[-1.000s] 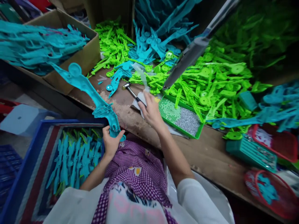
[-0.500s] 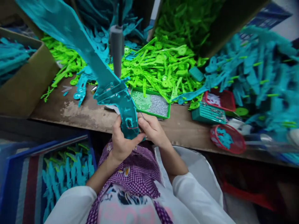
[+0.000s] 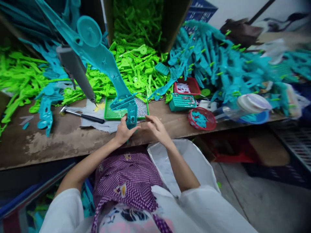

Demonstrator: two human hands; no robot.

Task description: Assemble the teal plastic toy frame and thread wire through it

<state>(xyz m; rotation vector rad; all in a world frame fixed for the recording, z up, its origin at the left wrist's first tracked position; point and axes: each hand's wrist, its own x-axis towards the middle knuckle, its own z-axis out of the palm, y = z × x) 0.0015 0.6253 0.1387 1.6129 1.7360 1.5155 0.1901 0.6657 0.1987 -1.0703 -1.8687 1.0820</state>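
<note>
My left hand (image 3: 123, 131) grips the lower, handle-like end of a long teal plastic toy shell (image 3: 114, 77), thumb on one side and fingers on the other. The shell slants up and away to the left over the bench, its ribbed inner side showing. Just right of that end is my right hand (image 3: 157, 128), fingers stretched and apart. A thin dark line, perhaps a wire, runs from the shell toward it; whether the fingertips touch it I cannot tell. Behind the shell lies a green tray (image 3: 116, 114) of small silvery parts.
A grey electric screwdriver (image 3: 77, 72) hangs left of the shell. Below it, a hammer (image 3: 82, 115) rests on a cloth. Lime green parts (image 3: 136, 64) are heaped behind, teal shells (image 3: 204, 55) to the right. A red basket (image 3: 202, 119) holds small teal pieces.
The view has swung to the right. The shell has turned over partly, bringing a round disc into sight. My right hand has come off the shell's end and its fingers have spread.
</note>
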